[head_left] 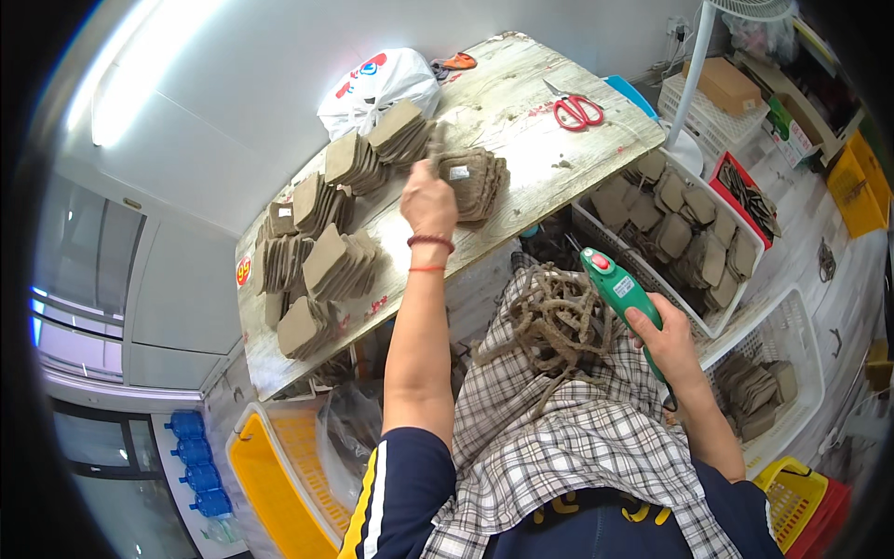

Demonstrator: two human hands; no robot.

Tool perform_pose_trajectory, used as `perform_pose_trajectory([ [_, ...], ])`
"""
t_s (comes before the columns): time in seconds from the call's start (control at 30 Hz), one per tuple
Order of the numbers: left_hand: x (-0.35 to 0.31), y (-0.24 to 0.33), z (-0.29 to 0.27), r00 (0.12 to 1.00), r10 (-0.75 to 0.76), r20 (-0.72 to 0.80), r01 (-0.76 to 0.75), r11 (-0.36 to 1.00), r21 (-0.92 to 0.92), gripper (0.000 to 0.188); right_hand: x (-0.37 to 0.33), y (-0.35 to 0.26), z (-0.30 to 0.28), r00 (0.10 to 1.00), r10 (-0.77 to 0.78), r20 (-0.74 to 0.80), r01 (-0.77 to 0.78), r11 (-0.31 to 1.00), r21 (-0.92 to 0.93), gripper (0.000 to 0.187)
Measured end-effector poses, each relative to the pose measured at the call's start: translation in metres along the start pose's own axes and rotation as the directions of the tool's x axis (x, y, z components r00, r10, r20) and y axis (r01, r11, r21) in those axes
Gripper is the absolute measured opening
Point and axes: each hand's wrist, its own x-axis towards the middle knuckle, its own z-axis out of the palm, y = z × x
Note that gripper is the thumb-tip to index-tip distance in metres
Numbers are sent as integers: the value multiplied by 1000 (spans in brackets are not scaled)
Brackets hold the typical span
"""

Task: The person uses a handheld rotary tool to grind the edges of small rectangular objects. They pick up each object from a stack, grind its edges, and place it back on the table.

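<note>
My left hand, with bracelets at the wrist, reaches over the table. Its fingers are closed on a thin grey-brown pad, seen nearly edge-on and slightly blurred. Right beside it stands a stack of fuzzy-edged pads with a small white label on top. Several more pad stacks fill the table's left part. In my right hand is a green handheld electric cutter with a red button, its thin tip pointing up and away from me. A tangle of brown trimmed strips lies on the checked apron over my lap.
Red-handled scissors lie on the wooden table, and a white plastic bag sits at its back edge. White crates of pads stand at the right. A yellow crate is at lower left; a fan stand rises behind.
</note>
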Motion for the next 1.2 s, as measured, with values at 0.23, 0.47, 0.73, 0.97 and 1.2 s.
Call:
perform_pose_trajectory([
  [0.23,-68,41,-36,941,-199,273,202,-317,-927,33,6,-27,18,993,-111,-33,113,991,72,36],
  [0.47,-108,75,-12,873,-125,471,295,-634,-715,36,-5,-37,22,995,-86,-48,90,993,77,36],
  [0.73,-122,85,1,876,-80,476,324,-634,-702,33,-9,-38,20,992,-107,-69,113,989,96,35],
  [0.97,-143,90,-2,849,-4,528,424,-591,-686,36,-7,-40,16,987,-128,-92,135,988,75,36],
  [1.2,-165,87,-3,800,69,595,534,-533,-656,36,-2,-48,11,985,-129,-114,138,988,72,37],
])
